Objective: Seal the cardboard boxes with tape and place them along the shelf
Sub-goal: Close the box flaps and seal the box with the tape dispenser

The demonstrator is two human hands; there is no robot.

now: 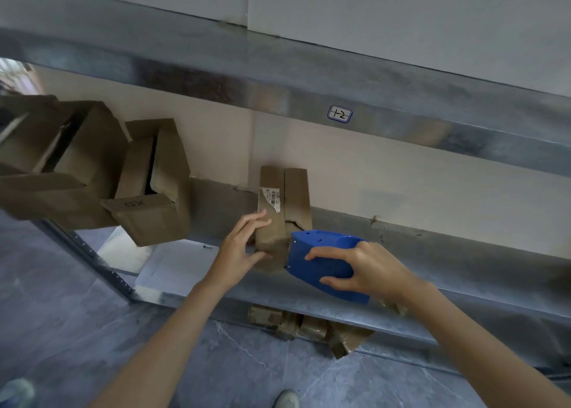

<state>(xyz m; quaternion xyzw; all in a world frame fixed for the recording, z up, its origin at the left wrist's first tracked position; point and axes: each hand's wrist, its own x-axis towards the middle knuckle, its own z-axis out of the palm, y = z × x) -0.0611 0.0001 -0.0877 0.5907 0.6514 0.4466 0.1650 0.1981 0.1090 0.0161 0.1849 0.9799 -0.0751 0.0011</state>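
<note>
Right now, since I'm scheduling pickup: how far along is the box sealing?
Done: no sealed box visible on the shelf. In hand: left hand steadies the small box, right hand holds the blue tape dispenser against it. Left: two open-flapped boxes further left.

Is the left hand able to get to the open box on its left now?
Probably yes, once freed: the left hand grips the small box, and the open box sits near on the same shelf, nothing standing between them. The right hand holds the tape dispenser.

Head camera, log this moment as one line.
left hand: holds small box on shelf | right hand: grips blue tape dispenser at box's near end
</note>
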